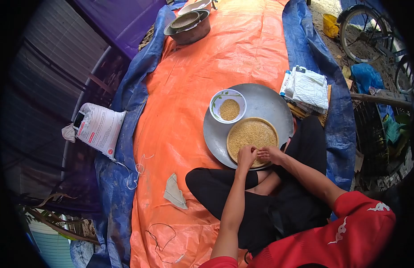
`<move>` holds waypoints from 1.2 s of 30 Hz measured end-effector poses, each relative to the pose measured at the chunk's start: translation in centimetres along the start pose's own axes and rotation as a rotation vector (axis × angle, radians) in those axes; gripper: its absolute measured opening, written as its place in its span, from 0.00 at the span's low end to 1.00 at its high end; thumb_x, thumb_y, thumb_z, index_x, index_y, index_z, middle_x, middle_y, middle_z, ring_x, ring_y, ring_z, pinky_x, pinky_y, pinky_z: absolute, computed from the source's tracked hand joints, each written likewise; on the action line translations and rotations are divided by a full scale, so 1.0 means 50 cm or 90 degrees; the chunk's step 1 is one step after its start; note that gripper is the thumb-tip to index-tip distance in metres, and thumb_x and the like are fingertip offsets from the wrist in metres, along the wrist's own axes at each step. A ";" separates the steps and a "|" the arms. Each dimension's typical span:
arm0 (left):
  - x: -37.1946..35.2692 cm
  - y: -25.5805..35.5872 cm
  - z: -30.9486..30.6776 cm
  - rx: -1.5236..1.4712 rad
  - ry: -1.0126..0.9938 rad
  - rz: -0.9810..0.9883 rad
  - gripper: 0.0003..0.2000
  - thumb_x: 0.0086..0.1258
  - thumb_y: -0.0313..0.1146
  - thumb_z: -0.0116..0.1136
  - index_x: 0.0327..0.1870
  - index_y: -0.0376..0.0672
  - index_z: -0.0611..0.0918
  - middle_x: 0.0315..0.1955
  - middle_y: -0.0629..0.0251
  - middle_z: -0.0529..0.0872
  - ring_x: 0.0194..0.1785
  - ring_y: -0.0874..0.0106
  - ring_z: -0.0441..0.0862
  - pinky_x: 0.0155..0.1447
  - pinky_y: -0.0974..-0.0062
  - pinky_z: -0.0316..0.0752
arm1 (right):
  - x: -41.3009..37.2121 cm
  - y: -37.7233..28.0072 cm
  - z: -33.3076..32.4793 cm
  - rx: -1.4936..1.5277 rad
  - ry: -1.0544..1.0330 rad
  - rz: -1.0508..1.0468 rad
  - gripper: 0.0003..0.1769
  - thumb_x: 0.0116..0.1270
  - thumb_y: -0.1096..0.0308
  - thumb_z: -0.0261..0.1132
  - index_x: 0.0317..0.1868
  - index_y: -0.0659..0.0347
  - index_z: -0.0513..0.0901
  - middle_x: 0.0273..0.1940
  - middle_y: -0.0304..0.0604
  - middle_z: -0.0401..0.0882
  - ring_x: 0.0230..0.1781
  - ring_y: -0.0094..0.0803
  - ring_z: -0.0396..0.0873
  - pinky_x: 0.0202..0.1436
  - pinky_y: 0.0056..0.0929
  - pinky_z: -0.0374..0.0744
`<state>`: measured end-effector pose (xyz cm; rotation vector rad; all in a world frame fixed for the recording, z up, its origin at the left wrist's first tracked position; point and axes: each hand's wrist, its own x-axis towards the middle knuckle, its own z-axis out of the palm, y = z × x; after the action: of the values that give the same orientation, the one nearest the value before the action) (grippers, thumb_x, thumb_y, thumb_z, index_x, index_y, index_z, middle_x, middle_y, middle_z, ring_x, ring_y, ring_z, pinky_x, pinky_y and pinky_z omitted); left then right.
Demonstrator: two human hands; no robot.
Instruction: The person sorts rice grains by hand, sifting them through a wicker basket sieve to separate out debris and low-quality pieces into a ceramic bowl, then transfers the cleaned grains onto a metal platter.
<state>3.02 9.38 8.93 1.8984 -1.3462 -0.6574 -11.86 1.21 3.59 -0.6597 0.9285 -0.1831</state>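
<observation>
A round shallow basket (275,134) with a pale rim holds a layer of golden grain (251,134). It rests on a wide grey metal tray (278,105) in front of my crossed legs. My left hand (247,156) is at the basket's near edge, its fingers drawn together in a pinch; what they hold is too small to make out. Just right of it, my right hand (271,154) has its fingers stretched out toward the left hand, over the grain. A white bowl (216,115) with a green leaf pattern stands behind the basket, with a heap of grain inside.
Folded white sacks (308,89) lie right of the tray. On the left is a full printed sack (101,128). A large basin (193,35) with a sieve stands at the far end of the orange tarp (171,134). Beyond the tarp's right side is a bicycle wheel (364,35).
</observation>
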 end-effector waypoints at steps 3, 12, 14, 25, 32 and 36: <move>-0.006 0.026 -0.004 -0.079 -0.008 0.035 0.07 0.61 0.29 0.62 0.34 0.36 0.86 0.30 0.52 0.87 0.33 0.59 0.86 0.41 0.67 0.80 | 0.014 0.004 -0.007 0.058 -0.013 0.029 0.20 0.74 0.62 0.45 0.54 0.69 0.72 0.54 0.53 0.77 0.55 0.41 0.78 0.61 0.34 0.76; -0.021 -0.045 0.024 0.185 0.063 0.038 0.09 0.59 0.30 0.63 0.39 0.38 0.84 0.35 0.53 0.84 0.42 0.55 0.83 0.47 0.60 0.78 | -0.015 -0.013 0.008 0.053 0.007 0.037 0.22 0.75 0.61 0.43 0.59 0.69 0.71 0.56 0.53 0.76 0.58 0.39 0.76 0.62 0.33 0.75; -0.026 -0.050 0.030 0.208 0.058 0.052 0.08 0.59 0.30 0.62 0.38 0.39 0.84 0.35 0.53 0.83 0.42 0.54 0.82 0.47 0.59 0.77 | -0.015 -0.014 0.010 0.040 0.007 0.037 0.22 0.76 0.61 0.43 0.59 0.70 0.70 0.58 0.54 0.75 0.59 0.40 0.75 0.64 0.34 0.74; -0.017 -0.082 0.044 0.173 0.037 -0.008 0.04 0.60 0.28 0.60 0.33 0.39 0.84 0.34 0.52 0.84 0.42 0.54 0.82 0.46 0.58 0.77 | -0.002 -0.003 0.000 0.017 0.002 0.018 0.21 0.75 0.61 0.45 0.56 0.69 0.72 0.56 0.54 0.76 0.57 0.41 0.76 0.63 0.35 0.74; -0.017 -0.072 0.032 0.148 0.056 -0.026 0.04 0.59 0.27 0.60 0.31 0.37 0.83 0.32 0.51 0.84 0.39 0.53 0.83 0.45 0.60 0.77 | -0.001 0.002 -0.006 0.009 -0.003 0.006 0.22 0.74 0.59 0.47 0.55 0.70 0.72 0.55 0.54 0.77 0.56 0.42 0.77 0.63 0.35 0.74; -0.011 -0.060 0.023 0.124 0.070 -0.026 0.04 0.61 0.28 0.59 0.32 0.37 0.83 0.33 0.51 0.84 0.39 0.53 0.83 0.45 0.59 0.77 | -0.004 -0.001 -0.004 -0.008 0.005 0.012 0.22 0.74 0.58 0.48 0.56 0.70 0.72 0.54 0.54 0.77 0.56 0.41 0.77 0.63 0.35 0.75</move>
<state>3.76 10.24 5.87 2.0902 -1.3452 -0.4483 -12.12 1.15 3.67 -0.6621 0.9443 -0.1628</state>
